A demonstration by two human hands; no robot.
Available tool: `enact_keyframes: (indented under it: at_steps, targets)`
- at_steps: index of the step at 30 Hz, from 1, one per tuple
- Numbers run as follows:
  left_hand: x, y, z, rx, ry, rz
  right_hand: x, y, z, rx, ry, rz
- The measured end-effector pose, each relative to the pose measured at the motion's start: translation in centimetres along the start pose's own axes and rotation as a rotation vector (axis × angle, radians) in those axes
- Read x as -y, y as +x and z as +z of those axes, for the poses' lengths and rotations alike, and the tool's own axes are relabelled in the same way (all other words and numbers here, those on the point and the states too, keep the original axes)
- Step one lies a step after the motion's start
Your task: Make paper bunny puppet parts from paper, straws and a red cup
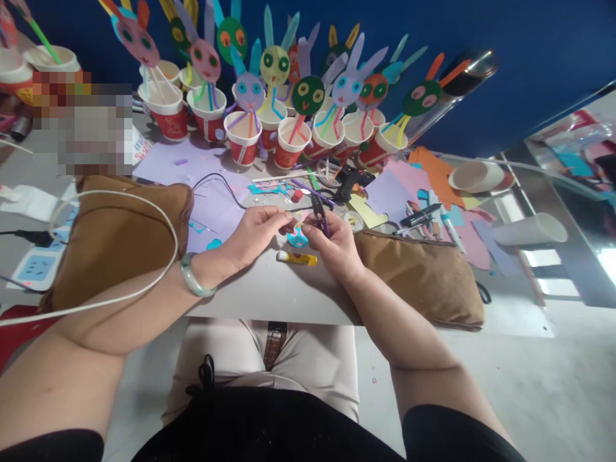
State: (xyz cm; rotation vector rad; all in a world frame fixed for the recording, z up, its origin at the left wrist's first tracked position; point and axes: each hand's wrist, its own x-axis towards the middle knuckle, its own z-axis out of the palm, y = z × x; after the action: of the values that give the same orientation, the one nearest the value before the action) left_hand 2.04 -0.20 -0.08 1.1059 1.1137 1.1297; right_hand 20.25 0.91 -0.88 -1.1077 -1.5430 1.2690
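Note:
My right hand (337,247) is closed around a pair of dark-handled scissors (319,212), whose blades I cannot make out. Thumb and fingers of my left hand (262,234) are pinched together close to it, on something too small to name. Just under the two hands is a small blue paper piece (297,239) with some pink and yellow by it. A yellow glue stick (297,258) lies on the table nearer to me. Beyond my hands are a small red cap (297,195) and blue paper scraps (269,188).
Red-and-white paper cups (243,138) holding paper rabbit-like figures stand in rows at the back. Brown cushions (418,276) lie either side. Markers (447,228), coloured paper (389,186) and a black device (353,183) are to the right. A white cable (176,237) loops over my left arm.

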Motion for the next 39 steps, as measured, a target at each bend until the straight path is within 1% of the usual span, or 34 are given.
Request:
enact_keyframes:
  at_steps: [4, 10, 15, 22, 28, 32, 35, 39]
  targets:
    - [0.06, 0.14, 0.05, -0.015, -0.030, -0.024, -0.10, 0.01, 0.00, -0.009, 0.036, 0.018]
    - [-0.49, -0.43, -0.02, 0.045, -0.032, -0.063, -0.16, -0.05, 0.03, -0.013, 0.041, 0.026]
    - [-0.52, -0.44, 0.02, 0.037, -0.043, -0.051, -0.12, -0.04, -0.03, 0.003, 0.041, 0.005]
    - [0.16, 0.01, -0.18, 0.019, -0.001, -0.022, -0.08, -0.06, 0.02, -0.020, 0.033, 0.031]
    - [-0.26, -0.34, -0.09, 0.048, -0.029, -0.059, -0.36, -0.05, -0.01, -0.010, 0.052, 0.012]
    - [-0.43, -0.40, 0.06, 0.022, -0.056, -0.060, -0.42, -0.03, -0.11, 0.003, 0.046, 0.006]
    - [-0.28, -0.23, 0.03, 0.006, -0.076, -0.076, -0.32, 0.00, -0.09, -0.006, 0.063, 0.009]
    - [0.12, -0.06, -0.14, 0.019, -0.077, -0.074, -0.15, 0.07, -0.03, -0.031, 0.073, 0.039]
